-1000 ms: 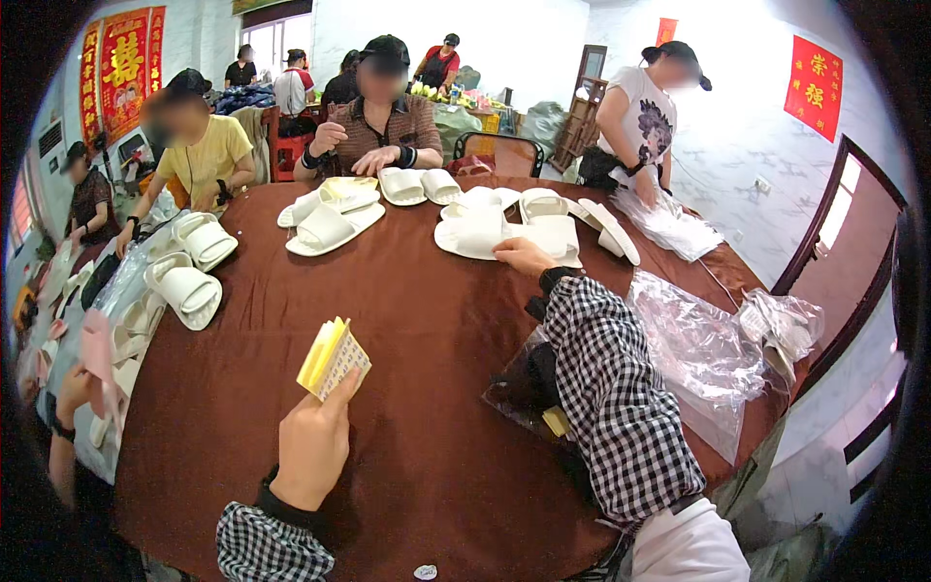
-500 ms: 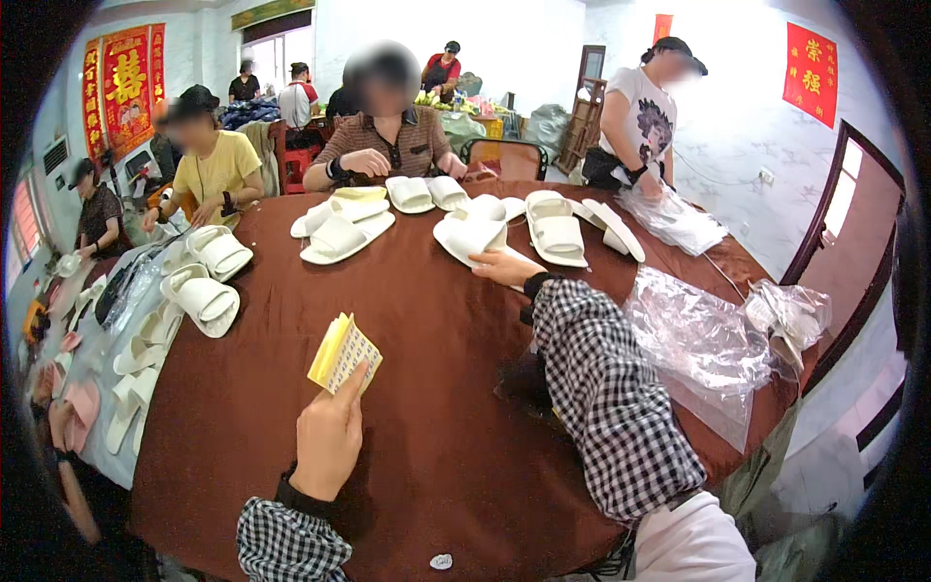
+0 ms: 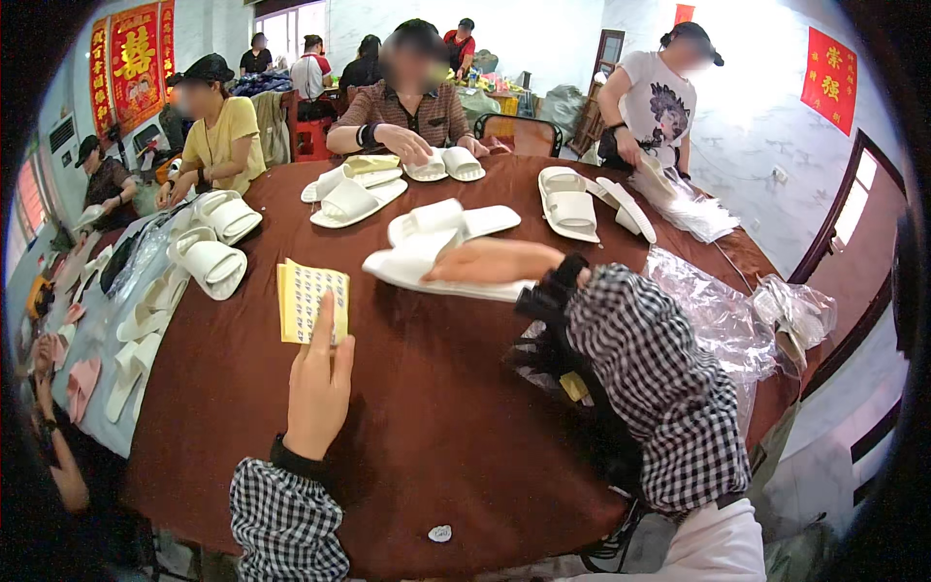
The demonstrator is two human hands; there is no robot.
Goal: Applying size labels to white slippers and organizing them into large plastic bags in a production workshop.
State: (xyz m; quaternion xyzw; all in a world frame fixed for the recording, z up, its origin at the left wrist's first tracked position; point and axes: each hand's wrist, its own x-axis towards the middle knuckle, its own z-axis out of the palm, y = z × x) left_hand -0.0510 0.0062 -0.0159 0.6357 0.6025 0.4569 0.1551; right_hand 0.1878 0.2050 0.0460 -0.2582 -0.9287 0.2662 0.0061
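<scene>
My left hand (image 3: 321,398) is closed on several yellow-backed sticker sheets (image 3: 308,301), held up over the table with small printed marks facing me. At the middle of the table my right hand (image 3: 499,262) grips a white slide slipper (image 3: 407,264); motion blurs it, and the fingers lie across the strap. Just behind it lies another white slipper (image 3: 490,221), turned the same way. A further pair of white slippers (image 3: 567,199) rests to the right of that hand.
A brown cloth covers the round table (image 3: 407,417). More white slippers (image 3: 354,199) lie along its far and left sides. Clear plastic bags (image 3: 708,310) sit on the right. Co-workers sit or stand around; one across the table reaches toward a slipper pair (image 3: 444,165).
My right hand has drawn the slipper nearer and turned it sideways. My left hand has risen and shifted slightly left, and the sticker sheets now face me more flatly.
</scene>
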